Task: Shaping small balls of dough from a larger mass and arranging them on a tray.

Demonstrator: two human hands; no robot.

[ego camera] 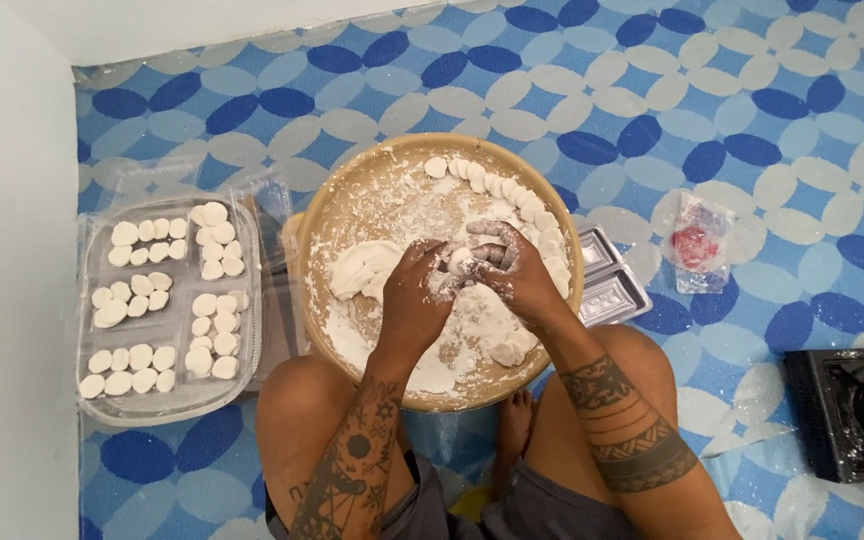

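Observation:
A round tan tray (352,190) dusted with white flour lies on the floor in front of me. My left hand (415,300) and my right hand (512,270) meet over its middle, both floury, pinching a small piece of white dough (460,262) between their fingers. A larger lump of dough (364,268) rests just left of my hands. A row of several small shaped dough pieces (512,195) curves along the tray's right rim.
A clear plastic tray (174,400) at the left holds several rows of small white dough pieces. A silver foil tray (612,290) peeks out right of the round tray. A small plastic bag with something red (697,243) lies further right. A black box (842,410) sits at the right edge. A white wall runs along the left.

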